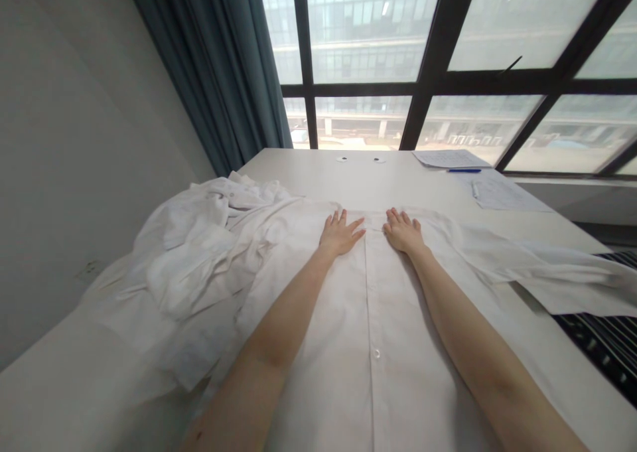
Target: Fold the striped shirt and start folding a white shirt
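Note:
A white button-front garment, like a shirt or lab coat (343,326), lies spread on the table with its front placket running towards me. My left hand (340,233) rests flat on its far end, left of the placket, fingers spread. On the other side of the placket, my right hand (402,230) lies palm down on the cloth with its fingers stretched out. Neither hand grips anything. One sleeve (547,266) reaches to the right and hangs past the table's edge. A button (377,354) shows on the placket nearer to me.
Crumpled white clothes (199,239) are heaped on the left of the white table (308,173). Papers (450,158) and a blue pen (464,170) lie at the far right. Behind stand a blue curtain (219,67) and windows. Black-and-white striped fabric (597,346) sits beyond the right edge.

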Tool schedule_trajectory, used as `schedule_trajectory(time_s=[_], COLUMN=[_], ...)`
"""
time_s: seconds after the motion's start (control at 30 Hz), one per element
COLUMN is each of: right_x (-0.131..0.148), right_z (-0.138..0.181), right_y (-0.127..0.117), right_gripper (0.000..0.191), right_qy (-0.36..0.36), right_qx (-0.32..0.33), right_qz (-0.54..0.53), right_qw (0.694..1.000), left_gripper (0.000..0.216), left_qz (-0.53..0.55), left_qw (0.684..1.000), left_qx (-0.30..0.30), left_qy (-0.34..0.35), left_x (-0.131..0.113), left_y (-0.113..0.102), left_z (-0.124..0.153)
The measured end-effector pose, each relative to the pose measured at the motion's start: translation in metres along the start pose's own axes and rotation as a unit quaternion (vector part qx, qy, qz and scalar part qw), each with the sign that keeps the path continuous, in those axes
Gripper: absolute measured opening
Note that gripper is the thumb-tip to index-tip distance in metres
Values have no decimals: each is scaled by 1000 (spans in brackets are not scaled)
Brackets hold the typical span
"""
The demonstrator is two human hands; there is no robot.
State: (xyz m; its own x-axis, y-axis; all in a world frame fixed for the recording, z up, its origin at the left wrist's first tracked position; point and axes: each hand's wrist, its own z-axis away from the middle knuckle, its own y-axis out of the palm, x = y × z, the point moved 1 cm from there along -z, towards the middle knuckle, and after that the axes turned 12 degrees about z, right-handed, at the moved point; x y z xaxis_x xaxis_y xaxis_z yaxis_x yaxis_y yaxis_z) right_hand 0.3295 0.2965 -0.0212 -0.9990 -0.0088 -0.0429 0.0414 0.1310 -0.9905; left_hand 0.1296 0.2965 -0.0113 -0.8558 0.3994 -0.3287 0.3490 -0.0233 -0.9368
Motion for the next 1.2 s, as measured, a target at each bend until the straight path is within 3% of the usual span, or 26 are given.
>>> schedule_trajectory(time_s=[0.17, 0.3, 0.43, 0.67, 0.83, 1.03, 1.2], right_x=[-4, -3, 2, 4, 1, 7, 8], right_z=[1, -2, -5, 0, 9, 16, 18], right_y=[-4, -9, -5, 2, -4, -6, -1], right_gripper=[53, 51, 46, 53, 52, 51, 52], right_qy=[8, -56, -133, -121, -93, -196, -194], right_qx=[-52, -80, -56, -30, -69, -35, -4], right_qz=[-5, -13, -19, -2, 2, -15, -24], right_qw=[999, 995, 989, 992, 993, 980, 981], left_gripper=[40, 40, 43, 43, 37, 39, 41], left_qz=[-6, 18, 11, 14, 32, 19, 8], left_qw=[998, 991, 984, 987, 995, 998, 998], left_qx=[-53, -20, 18, 49, -23, -62, -60], left_qy=[44, 134, 177, 155, 90, 27, 3], left_x=[-2, -4, -6, -6, -7, -10, -9], left_y=[0, 0, 0, 0, -1, -3, -2], left_z=[3, 2, 2, 5, 7, 9, 9])
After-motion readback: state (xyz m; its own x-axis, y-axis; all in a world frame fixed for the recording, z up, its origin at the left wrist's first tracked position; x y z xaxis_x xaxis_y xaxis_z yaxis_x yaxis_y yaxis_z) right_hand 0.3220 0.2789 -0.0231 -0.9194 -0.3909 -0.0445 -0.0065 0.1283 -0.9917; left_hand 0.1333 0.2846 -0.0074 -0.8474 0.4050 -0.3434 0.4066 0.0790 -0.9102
